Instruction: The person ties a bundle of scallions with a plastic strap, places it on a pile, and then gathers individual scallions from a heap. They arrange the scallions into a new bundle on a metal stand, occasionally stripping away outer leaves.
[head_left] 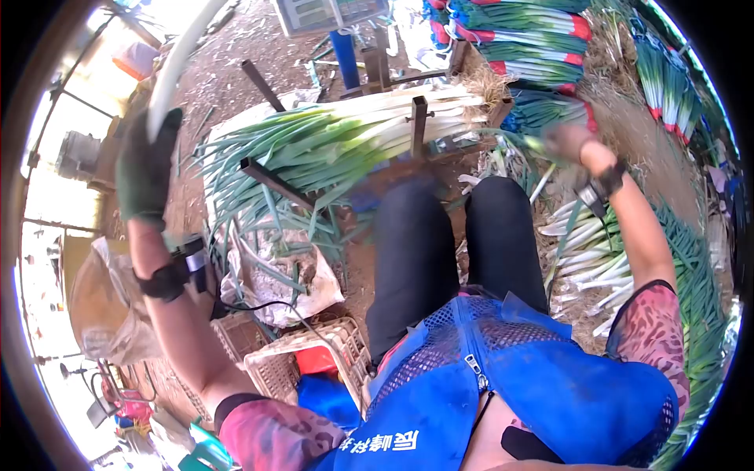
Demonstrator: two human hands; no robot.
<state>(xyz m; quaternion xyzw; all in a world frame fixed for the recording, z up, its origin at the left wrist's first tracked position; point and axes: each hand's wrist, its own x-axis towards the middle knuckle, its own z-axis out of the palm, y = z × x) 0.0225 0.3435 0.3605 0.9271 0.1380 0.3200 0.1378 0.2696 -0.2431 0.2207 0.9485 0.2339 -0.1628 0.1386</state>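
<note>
Vest point(550, 377) reads 辰峰科, rest cut off. Leek pile point(345, 141) lies between metal posts point(419, 129). Left hand point(148, 166) at white stalk point(167, 88), grip unclear; right hand point(569, 144) blurred near root end, can't tell.

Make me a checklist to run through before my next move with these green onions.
1. Left hand gloved: ok, a dark glove covers it.
2. White stalk secure at the left hand: cannot tell; it meets the hand, but the grip is unclear.
3. Right hand ready: cannot tell; motion blur hides what its fingers do.
4. Green onion pile between the metal posts: ok, it lies across the rack with the root ends to the right.
5. Leaf ends gathered: not ok, they fan out, some hanging down.
6. More loose green onions in view: ok, they lie at the right.
</note>
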